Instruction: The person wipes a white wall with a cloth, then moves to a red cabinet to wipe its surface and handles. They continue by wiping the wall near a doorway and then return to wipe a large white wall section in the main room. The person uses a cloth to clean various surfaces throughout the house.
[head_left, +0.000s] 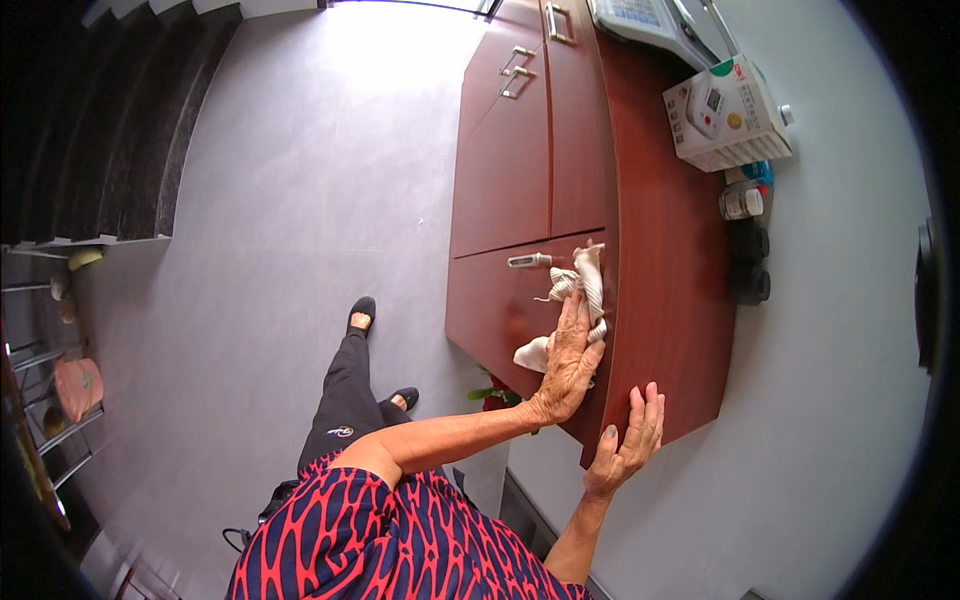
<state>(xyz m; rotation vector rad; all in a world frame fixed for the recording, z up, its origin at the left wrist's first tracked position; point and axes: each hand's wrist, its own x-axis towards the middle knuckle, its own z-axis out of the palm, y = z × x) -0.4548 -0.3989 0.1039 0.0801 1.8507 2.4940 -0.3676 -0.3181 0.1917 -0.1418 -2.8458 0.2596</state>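
Observation:
My left hand (568, 367) lies flat on a crumpled white striped cloth (590, 279) and presses it against the front of a reddish-brown wooden cabinet (495, 300), near the top edge. Loose folds of cloth stick out above the fingers and to the left of the palm. A metal handle (529, 260) sits on the cabinet front just left of the cloth. My right hand (628, 448) rests at the near end of the cabinet top (667, 300), thumb apart from the fingers, with nothing in it.
Along the wall side of the top stand a printed carton (724, 112), a white-capped bottle (741, 203), black containers (750, 262) and a scale-like device (645, 22). Red flowers (496, 394) are beside the cabinet. Dark stairs (112, 127) and a metal rack (56, 367) are left.

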